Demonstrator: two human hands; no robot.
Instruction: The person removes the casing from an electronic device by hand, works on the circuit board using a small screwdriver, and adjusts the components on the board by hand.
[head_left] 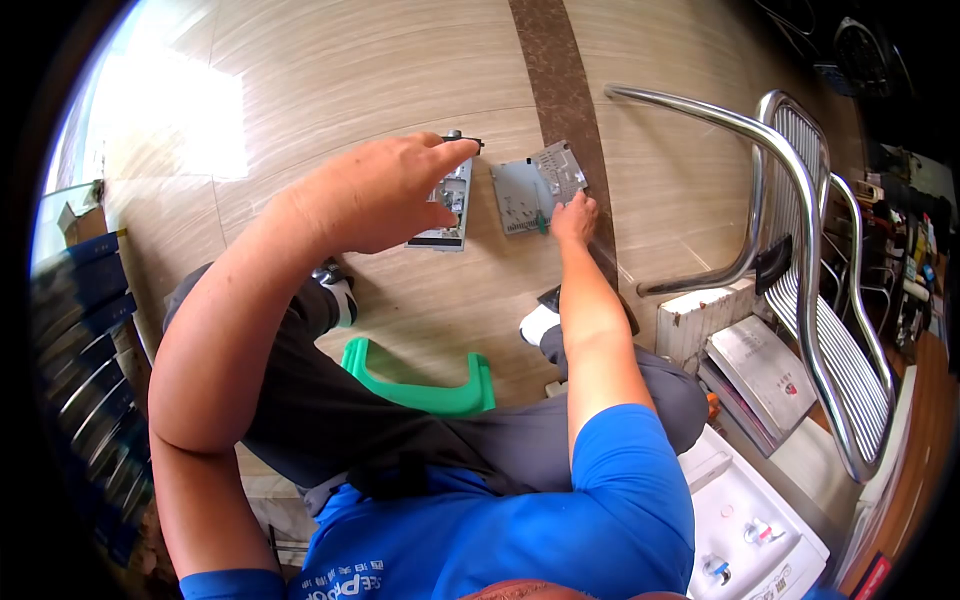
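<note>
The left hand (pixel 390 192) reaches over a metal unit (pixel 457 195) on the floor (pixel 400 60), its thumb spread well apart from the fingers and the unit's inner parts showing in the gap. The fingertips are near a black piece (pixel 470 143) at the unit's far end; whether they touch it is unclear. The unit's near end shows past the hand.

To the right of the unit, and apart from it, a grey plate (pixel 522 183) lies on the floor, slightly turned. The right hand (pixel 576 217) is at the plate's right-hand near edge, fingers partly curled; I cannot tell whether it grips the plate or only touches it. A small green item (pixel 541 221) shows at the plate's near edge, just beside this hand.

A dark stripe (pixel 555 75) runs across the floor beyond the plate. Nearer the person, who wears a blue shirt (pixel 500 540), a green stool (pixel 430 397) is between the two shoes and the body. On the right are a metal bench (pixel 795 140), a grey box (pixel 765 380) and a white tray (pixel 735 490) with small fittings in it.
</note>
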